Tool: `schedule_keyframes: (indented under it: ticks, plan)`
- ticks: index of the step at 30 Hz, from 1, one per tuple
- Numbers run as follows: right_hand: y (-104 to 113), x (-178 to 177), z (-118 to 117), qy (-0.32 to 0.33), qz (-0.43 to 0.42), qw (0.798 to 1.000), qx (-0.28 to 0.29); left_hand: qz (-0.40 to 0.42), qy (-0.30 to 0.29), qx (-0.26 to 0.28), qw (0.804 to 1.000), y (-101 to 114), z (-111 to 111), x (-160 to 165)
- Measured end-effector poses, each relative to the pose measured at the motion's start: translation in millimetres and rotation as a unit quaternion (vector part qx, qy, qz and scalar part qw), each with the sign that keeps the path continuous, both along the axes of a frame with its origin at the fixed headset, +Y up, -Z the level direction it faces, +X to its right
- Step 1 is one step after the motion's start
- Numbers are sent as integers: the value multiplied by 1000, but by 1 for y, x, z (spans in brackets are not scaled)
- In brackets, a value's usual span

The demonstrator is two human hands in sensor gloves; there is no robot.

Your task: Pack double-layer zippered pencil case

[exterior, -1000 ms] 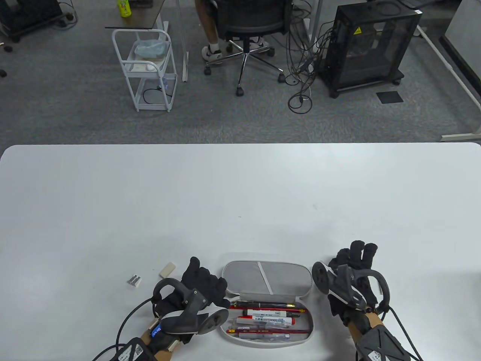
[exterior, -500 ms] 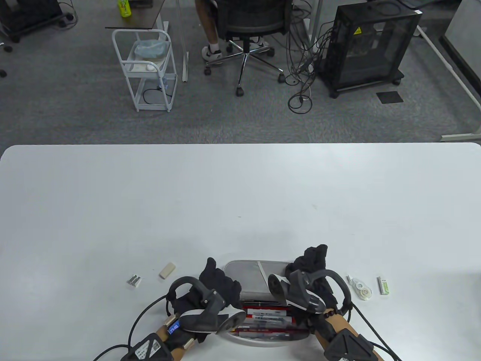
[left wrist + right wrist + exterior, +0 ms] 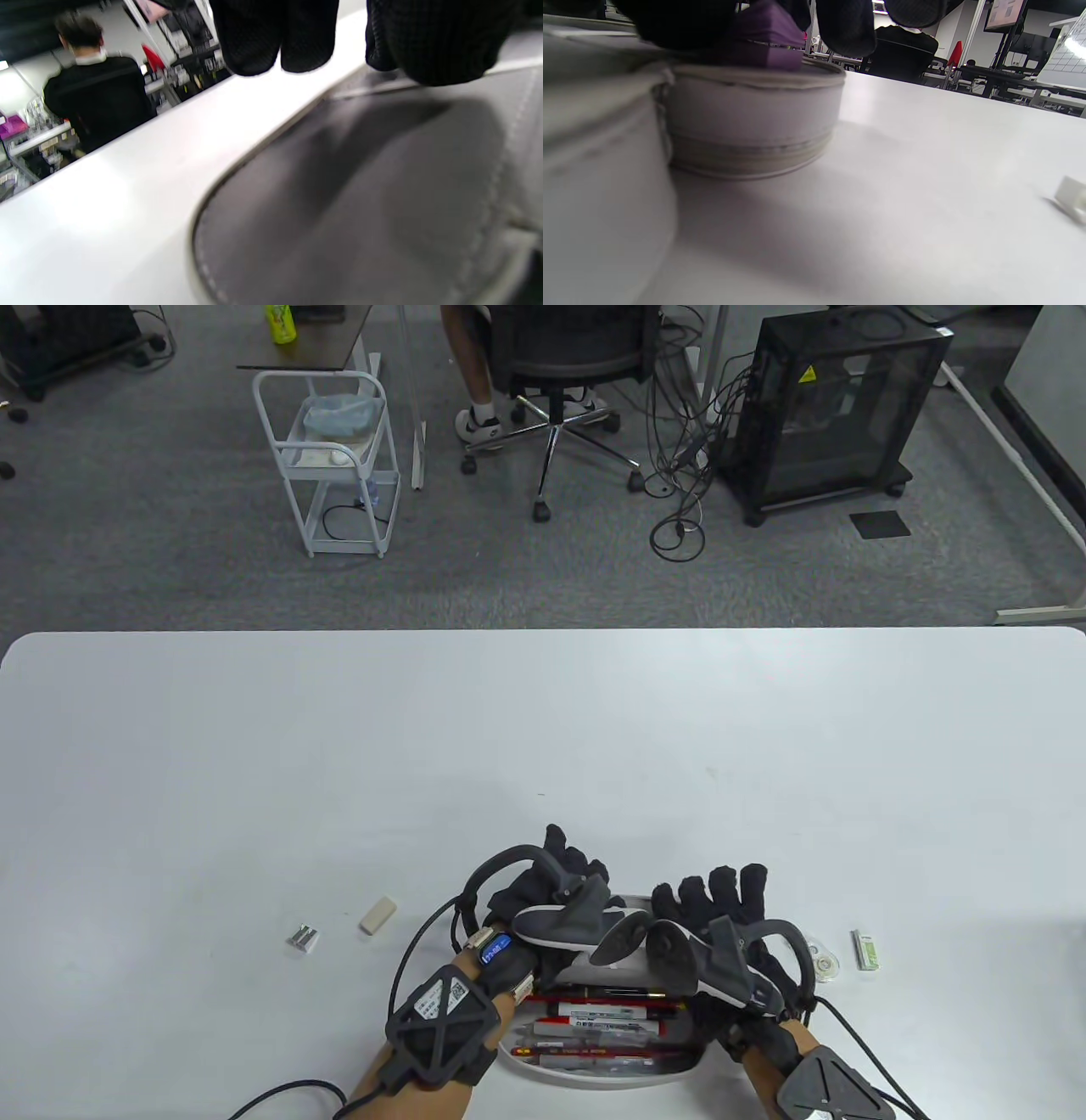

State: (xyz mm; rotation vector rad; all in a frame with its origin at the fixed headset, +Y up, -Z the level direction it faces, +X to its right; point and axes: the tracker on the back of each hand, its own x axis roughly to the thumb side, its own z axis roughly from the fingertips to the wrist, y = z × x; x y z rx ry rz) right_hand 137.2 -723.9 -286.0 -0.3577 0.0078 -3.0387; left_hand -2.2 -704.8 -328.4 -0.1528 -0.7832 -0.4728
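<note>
The pencil case (image 3: 607, 1052) lies open on the white table (image 3: 543, 746), at the middle of the near edge, w/ its lower tray full of pens and pencils (image 3: 607, 1027). The grey lid (image 3: 360, 203) is folded toward the far edge and both hands are over it. The left hand (image 3: 551, 891) comes across from the near-left side, fingers (image 3: 275, 38) hanging just above the lid fabric; I cannot tell if this grip is holding anything or only resting. The right hand (image 3: 721, 903) is on the right part of the lid, fingers spread and pointing to the far edge; in the right wrist view its fingertips (image 3: 846, 25) sit at the case's rim (image 3: 755, 114) by a purple object (image 3: 768, 38), but the grip state is not clear. Left of the case: an eraser (image 3: 377, 914) and a sharpener (image 3: 303, 938). Right of it: a correction tape (image 3: 821, 957), partly hidden by the right hand, and a small green-white item (image 3: 867, 949).
</note>
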Motion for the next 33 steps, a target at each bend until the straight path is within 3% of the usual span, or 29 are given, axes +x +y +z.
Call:
schedule_keyframes:
  ticks: [2,9,13,15,23,30,33]
  plan:
    - [3,5,-1,-4,-6,1000,-14,-36,3,1,999,-7,-4,7]
    - [19,6,11,16,-18,999,-22,25,-12,22,999,-21,-8,3]
    - [8,1,15,23,-2,996,-84,39,-7,-16,999,-24,-11,-2]
    - [2,-2,15,26,16,992,-120,75,-32,-35,996,-27,-13,-10]
    - [-9,-20,13,90,11,990,-108,118,-65,3,991,-17,-5,-14]
    - [-23,-29,12,131,-78,981,-122,136,-52,0,989,-18,-9,-13]
    - [-28,-21,12,121,-172,966,-152,155,-23,-6,988,-16,-12,-19]
